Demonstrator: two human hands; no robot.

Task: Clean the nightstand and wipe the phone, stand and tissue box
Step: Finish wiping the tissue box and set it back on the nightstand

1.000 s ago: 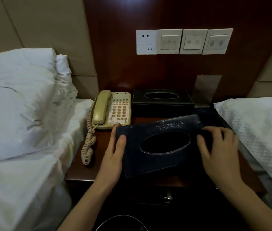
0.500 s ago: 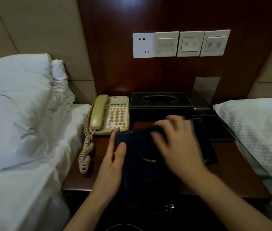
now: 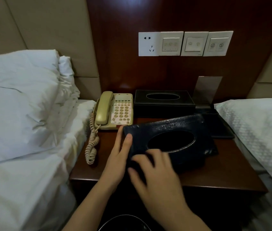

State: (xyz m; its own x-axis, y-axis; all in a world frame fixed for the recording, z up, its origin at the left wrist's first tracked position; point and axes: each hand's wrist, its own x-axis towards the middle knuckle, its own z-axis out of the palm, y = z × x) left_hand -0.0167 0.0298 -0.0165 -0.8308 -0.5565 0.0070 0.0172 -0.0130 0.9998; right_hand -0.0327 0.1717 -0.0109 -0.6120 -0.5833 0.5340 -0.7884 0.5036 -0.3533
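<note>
Hands: left hand (image 3: 118, 157) grips the tissue box cover (image 3: 170, 140); blurred right hand (image 3: 155, 175) lies flat, hiding its near corner.

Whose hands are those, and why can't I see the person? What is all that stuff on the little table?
The camera sits on the person's head and looks down, so you see only their two arms. There is no robot here, and it is just this one view. The left hand holds the left edge of a dark blue leather tissue box cover, with the thumb on top. The right hand lies on its near part with fingers spread; it is blurred, so I can't tell if it holds a cloth. Under them is a dark brown wooden nightstand between two white beds. On it also stand a cream corded telephone, a black tissue box at the back, and a flat black tray on the right.
</note>
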